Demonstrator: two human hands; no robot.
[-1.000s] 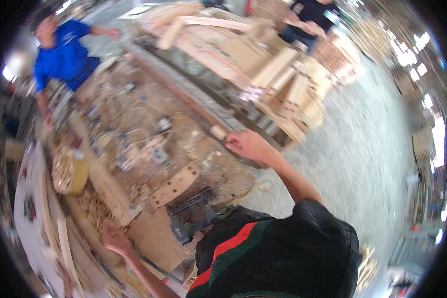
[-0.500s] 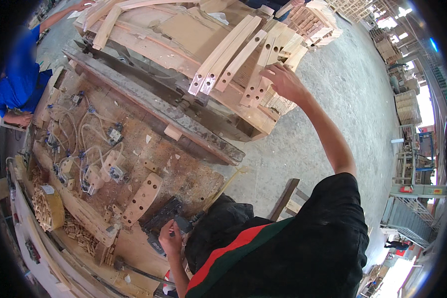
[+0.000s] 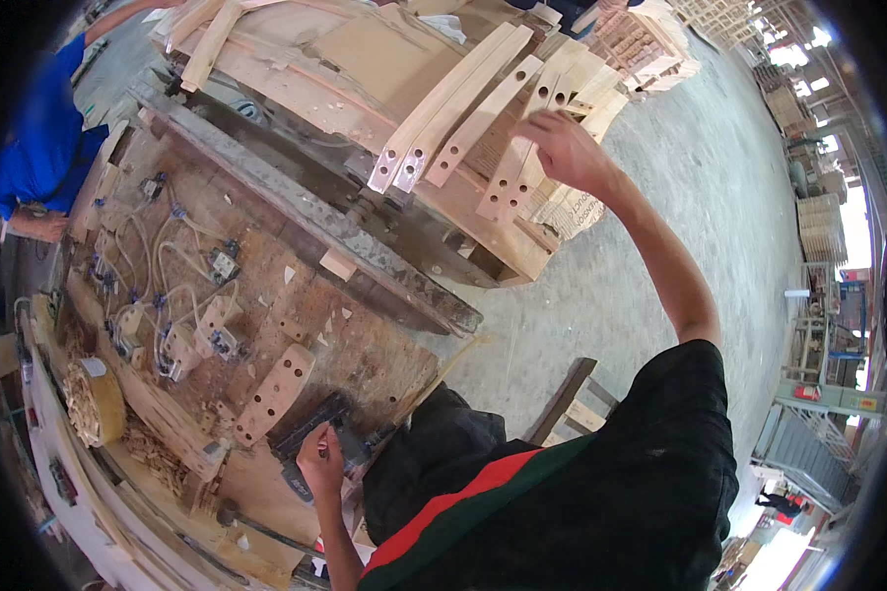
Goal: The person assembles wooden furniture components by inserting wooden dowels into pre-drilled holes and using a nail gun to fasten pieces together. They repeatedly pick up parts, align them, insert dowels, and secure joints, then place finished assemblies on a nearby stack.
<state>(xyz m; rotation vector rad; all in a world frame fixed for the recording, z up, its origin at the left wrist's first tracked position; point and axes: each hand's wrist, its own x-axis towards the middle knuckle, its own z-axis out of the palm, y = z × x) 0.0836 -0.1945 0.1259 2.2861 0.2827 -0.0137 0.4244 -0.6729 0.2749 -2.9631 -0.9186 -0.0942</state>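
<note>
Right hand (image 3: 562, 148): arm stretched far forward, fingers spread, palm down.
Left hand (image 3: 320, 463): drawn in low, fingers seemingly curled.

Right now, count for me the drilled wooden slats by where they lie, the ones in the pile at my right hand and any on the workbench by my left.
Drilled slats in the pile at the right hand: 5
Drilled slat on the workbench near the left hand: 1
Total: 6

My black shirt (image 3: 601, 492) carries a red-and-green stripe; pale tan wooden slats (image 3: 463, 123) far ahead; blue-shirted person (image 3: 39, 128) far left.
</note>
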